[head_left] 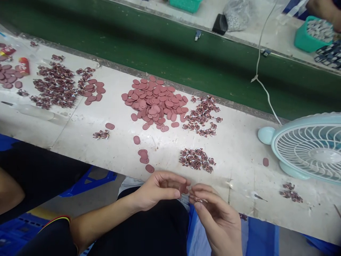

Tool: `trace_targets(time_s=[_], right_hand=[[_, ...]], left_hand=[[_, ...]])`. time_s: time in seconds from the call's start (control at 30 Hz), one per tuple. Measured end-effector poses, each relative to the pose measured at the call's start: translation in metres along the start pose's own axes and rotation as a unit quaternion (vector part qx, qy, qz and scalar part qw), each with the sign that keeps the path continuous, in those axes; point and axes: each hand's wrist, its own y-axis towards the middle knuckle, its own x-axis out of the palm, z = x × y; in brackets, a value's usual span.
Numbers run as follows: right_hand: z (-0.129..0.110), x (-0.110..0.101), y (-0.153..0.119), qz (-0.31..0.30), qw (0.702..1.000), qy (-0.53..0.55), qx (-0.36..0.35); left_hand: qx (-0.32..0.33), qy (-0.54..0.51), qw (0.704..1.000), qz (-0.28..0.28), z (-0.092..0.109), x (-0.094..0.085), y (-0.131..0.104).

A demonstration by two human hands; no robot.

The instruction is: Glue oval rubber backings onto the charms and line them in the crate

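Observation:
My right hand (pixel 220 215) pinches a small brown-and-white figure (pixel 198 200) between thumb and fingers, just past the table's near edge. Beside it, my left hand (pixel 161 190) has loosely curled fingers with a gap to the thumb, and I see nothing held in it. Its fingertips come close to the right hand's. On the table ahead lies a cluster of similar figures (pixel 197 159). A few reddish oval discs (pixel 144 154) lie in a loose line ahead of my left hand. Farther back are a large heap of ovals (pixel 156 101) and another group of figures (pixel 204 115).
A pale blue fan (pixel 311 147) stands at the right, its white cord (pixel 262 83) crossing the green strip (pixel 160 53). Pointed-tip bottles (pixel 33 112) lie left and right. More figures (pixel 57 85) are piled at left. A person's arm (pixel 325 12) shows beyond a green basket (pixel 306 39).

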Motion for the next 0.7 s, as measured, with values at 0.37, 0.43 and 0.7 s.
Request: trace_targets(time_s=[0.37, 0.43, 0.7], right_hand=[[-0.0067, 0.0093, 0.0018, 0.003, 0.998, -0.043, 0.048], [-0.0087, 0.0095, 0.0028, 0.004, 0.997, -0.050, 0.055], [-0.0115, 0.0040, 0.0024, -0.020, 0.996, -0.073, 0.052]], left_hand=[[-0.010, -0.006, 1.000, -0.006, 0.0020, 0.0068, -0.0015], [-0.014, 0.002, 1.000, 0.005, 0.0013, 0.0067, -0.0013], [-0.010, 0.055, 0.998, 0.035, 0.0033, 0.0091, -0.0002]])
